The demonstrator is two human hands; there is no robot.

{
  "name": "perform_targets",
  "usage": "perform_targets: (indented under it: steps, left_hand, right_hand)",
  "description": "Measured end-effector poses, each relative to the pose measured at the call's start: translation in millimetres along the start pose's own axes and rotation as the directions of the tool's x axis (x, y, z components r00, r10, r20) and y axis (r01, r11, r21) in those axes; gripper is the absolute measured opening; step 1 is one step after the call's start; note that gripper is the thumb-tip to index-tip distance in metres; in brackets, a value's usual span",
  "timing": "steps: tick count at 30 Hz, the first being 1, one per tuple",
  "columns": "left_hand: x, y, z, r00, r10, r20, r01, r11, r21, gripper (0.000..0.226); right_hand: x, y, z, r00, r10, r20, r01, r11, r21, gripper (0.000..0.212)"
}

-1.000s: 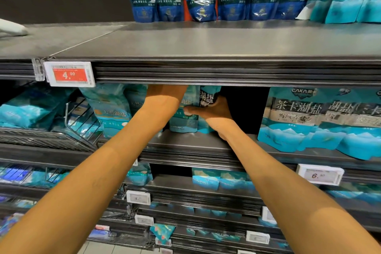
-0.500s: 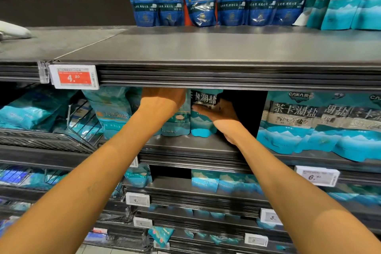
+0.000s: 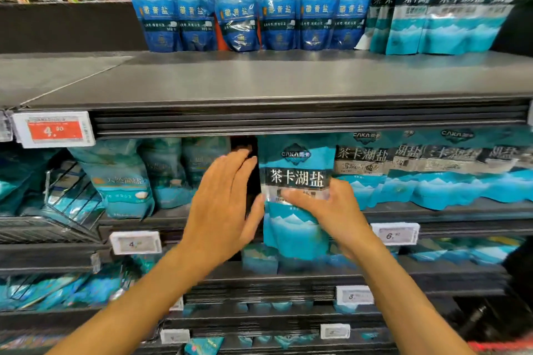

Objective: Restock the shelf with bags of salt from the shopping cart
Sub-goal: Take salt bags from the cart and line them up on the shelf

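Head view: two bare forearms reach up from the bottom edge toward the middle shelf [image 3: 432, 215]. The left hand [image 3: 223, 199] is spread flat, fingers straight and close together, palm turned toward the left edge of a teal bag of salt [image 3: 294, 196]; its thumb lies at the bag's lower left side, though whether it presses there is hard to tell. The right hand [image 3: 331, 204] lies across the front of the same bag near its middle, fingers extended over the clear window, thumb side toward the bag's right edge. The bag stands upright at the front of the middle shelf, its bottom hanging slightly over the shelf lip, just left of a row of matching teal bags [image 3: 432, 173]. A dark gap separates it from paler teal bags [image 3: 121, 179] further left. Price tags [image 3: 396, 235] are clipped to the shelf edges, one red tag [image 3: 54, 130] hanging on the upper shelf [image 3: 259, 81]. Farther back, on that upper shelf, dark blue bags [image 3: 245, 6] stand in a row, with more teal bags [image 3: 450, 6] to their right. Lower shelves hold further teal packets, blurred.
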State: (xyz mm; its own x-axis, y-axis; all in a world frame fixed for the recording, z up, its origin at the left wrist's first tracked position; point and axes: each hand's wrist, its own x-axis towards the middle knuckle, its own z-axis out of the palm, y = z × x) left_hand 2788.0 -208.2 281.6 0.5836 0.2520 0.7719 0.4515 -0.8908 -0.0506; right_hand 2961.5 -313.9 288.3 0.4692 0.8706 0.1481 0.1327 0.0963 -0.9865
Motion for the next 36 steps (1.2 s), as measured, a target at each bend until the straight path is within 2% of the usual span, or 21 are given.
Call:
perform_targets:
  steps: [1, 2, 3, 4, 5, 6, 8, 10, 13, 17, 19, 21, 23, 24, 27, 30, 31, 33, 36]
  left_hand:
    - [-8.5, 12.0, -3.7, 0.997, -0.068, 0.046, 0.075, 0.980, -0.184, 0.055]
    - [-14.7, 26.0, -8.3, 0.978, -0.159, 0.133, 0.197, 0.913, -0.356, 0.059]
    - [-17.4, 40.3, -14.3, 0.932, -0.252, 0.262, 0.353, 0.795, -0.494, 0.063]
    - [-19.1, 52.0, -18.6, 0.859, -0.309, 0.409, 0.507, 0.627, -0.592, 0.067]
    - [-17.7, 61.6, -21.1, 0.789, -0.300, 0.536, 0.612, 0.460, -0.644, 0.069]
    - [-15.1, 70.0, -21.6, 0.749, -0.244, 0.616, 0.662, 0.325, -0.675, 0.070]
    - [-1.9, 85.8, -23.3, 0.751, -0.119, 0.650, 0.660, 0.176, -0.730, 0.063]
    - [22.9, 97.2, -30.8, 0.806, -0.076, 0.587, 0.590, 0.171, -0.789, 0.053]
    - [75.7, 112.0, -42.2, 0.885, -0.100, 0.455, 0.466, 0.210, -0.860, 0.041]
    - [153.6, 134.3, -48.3, 0.920, -0.089, 0.381, 0.390, 0.155, -0.908, 0.029]
    - [195.2, 146.0, -44.8, 0.931, -0.080, 0.355, 0.363, 0.135, -0.922, 0.027]
    - [237.9, 159.0, -35.1, 0.934, -0.090, 0.347, 0.355, 0.097, -0.930, 0.029]
    - [279.7, 173.1, -19.4, 0.925, -0.084, 0.371, 0.375, 0.044, -0.926, 0.030]
    - [297.1, 179.2, -10.7, 0.920, -0.072, 0.386, 0.389, 0.024, -0.921, 0.031]
    - [346.4, 204.2, 24.7, 0.915, -0.034, 0.403, 0.403, -0.018, -0.915, 0.036]
    - [382.8, 225.0, 64.0, 0.904, -0.014, 0.428, 0.428, -0.033, -0.903, 0.037]
    - [393.4, 231.2, 78.3, 0.899, -0.032, 0.436, 0.436, -0.017, -0.900, 0.038]
    - [414.0, 243.6, 109.6, 0.886, -0.095, 0.453, 0.457, 0.020, -0.889, 0.040]
    - [440.9, 257.6, 159.7, 0.851, -0.172, 0.497, 0.512, 0.060, -0.857, 0.038]
  right_hand:
    - [-11.4, -0.5, -5.5, 0.999, 0.026, 0.038, -0.027, 0.999, 0.028, 0.021]
    - [-22.2, -1.2, -11.9, 0.997, 0.041, 0.065, -0.043, 0.998, 0.041, 0.022]
    - [-32.4, -3.6, -17.6, 0.996, 0.048, 0.081, -0.053, 0.997, 0.052, 0.024]
    - [-41.4, -6.6, -21.6, 0.995, 0.052, 0.087, -0.058, 0.996, 0.065, 0.027]
    - [-49.5, -12.0, -26.1, 0.996, 0.043, 0.078, -0.049, 0.996, 0.078, 0.029]
    - [-56.1, -18.0, -30.0, 0.997, 0.023, 0.068, -0.029, 0.995, 0.090, 0.030]
    - [-64.4, -36.2, -38.8, 0.998, -0.050, 0.047, 0.044, 0.993, 0.110, 0.028]
    - [-65.8, -58.9, -48.0, 0.992, -0.128, 0.006, 0.126, 0.986, 0.111, 0.027]
    - [-56.8, -96.8, -68.9, 0.959, -0.258, -0.120, 0.267, 0.961, 0.070, 0.028]
    - [-28.5, -143.7, -104.5, 0.865, -0.419, -0.277, 0.442, 0.897, 0.021, 0.019]
    - [-10.9, -165.6, -127.9, 0.818, -0.469, -0.333, 0.484, 0.874, -0.044, 0.024]
    - [3.7, -184.6, -161.6, 0.837, -0.464, -0.289, 0.462, 0.883, -0.079, 0.025]
    - [18.0, -198.8, -201.2, 0.867, -0.464, -0.181, 0.444, 0.885, -0.143, 0.012]
    - [25.4, -204.0, -218.2, 0.867, -0.474, -0.153, 0.447, 0.876, -0.183, 0.013]
    - [51.5, -217.6, -271.5, 0.874, -0.478, -0.092, 0.442, 0.859, -0.259, 0.035]
    - [75.3, -218.3, -320.8, 0.951, -0.305, -0.058, 0.284, 0.930, -0.233, 0.027]
    - [82.0, -215.9, -335.0, 0.966, -0.245, -0.080, 0.216, 0.939, -0.268, 0.022]
    - [95.2, -207.7, -360.8, 0.955, -0.207, -0.212, 0.098, 0.895, -0.436, 0.023]
    - [99.1, -184.6, -380.7, 0.821, -0.322, -0.472, -0.007, 0.820, -0.573, 0.040]
